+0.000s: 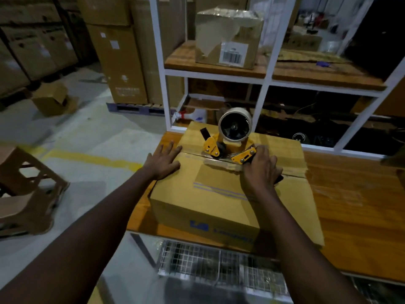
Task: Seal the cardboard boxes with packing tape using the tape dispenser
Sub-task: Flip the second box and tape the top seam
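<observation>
The box (219, 194) is steadied by the flat left hand (163, 162); the tape dispenser (228, 143) is clasped in the right hand (260, 170) grip. If tilted, tape could be laid off-seam.

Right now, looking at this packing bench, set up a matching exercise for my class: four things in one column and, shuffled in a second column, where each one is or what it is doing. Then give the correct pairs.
Column one
1. left hand
2. right hand
3. tape dispenser
4. barcoded box

Column two
A. sits on the wooden shelf behind the table
B. grips the dispenser's handle
C. lies flat on top of the cardboard box, near its left edge
D. stands on the cardboard box's centre seam

Pairs: 1-C, 2-B, 3-D, 4-A
</observation>
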